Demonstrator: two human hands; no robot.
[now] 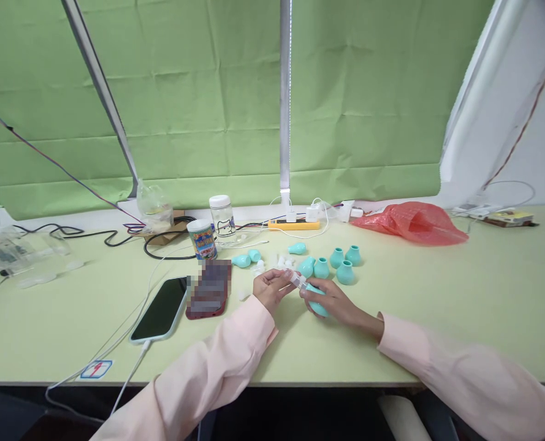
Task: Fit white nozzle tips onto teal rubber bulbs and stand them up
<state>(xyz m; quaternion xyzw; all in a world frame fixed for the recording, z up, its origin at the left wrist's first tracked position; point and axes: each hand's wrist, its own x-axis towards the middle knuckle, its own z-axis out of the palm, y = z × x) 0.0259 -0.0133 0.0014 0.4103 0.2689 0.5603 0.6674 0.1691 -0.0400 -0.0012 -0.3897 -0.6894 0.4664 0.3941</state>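
My right hand (pixel 339 301) is wrapped round a teal squeeze bulb (pixel 319 307), tilted with its neck up and to the left. A clear and white nozzle (pixel 298 280) sits at the bulb's neck, and the fingers of my left hand (pixel 268 290) pinch its white end. Whether nozzle and neck are fully joined I cannot tell. Just beyond my hands several more teal bulbs (pixel 345 273) stand with open necks up, while others, such as one teal bulb (pixel 297 248), lie on their sides. Small white pieces (pixel 285 262) are scattered behind my left hand.
Left of my hands lie a phone (pixel 159 309) on a white cable and a second, blurred phone (pixel 209 289). Behind them stand a printed tub (pixel 202 240) and a clear jar (pixel 223 220). A yellow power strip (pixel 293 225) and a red plastic bag (pixel 412 223) lie further back.
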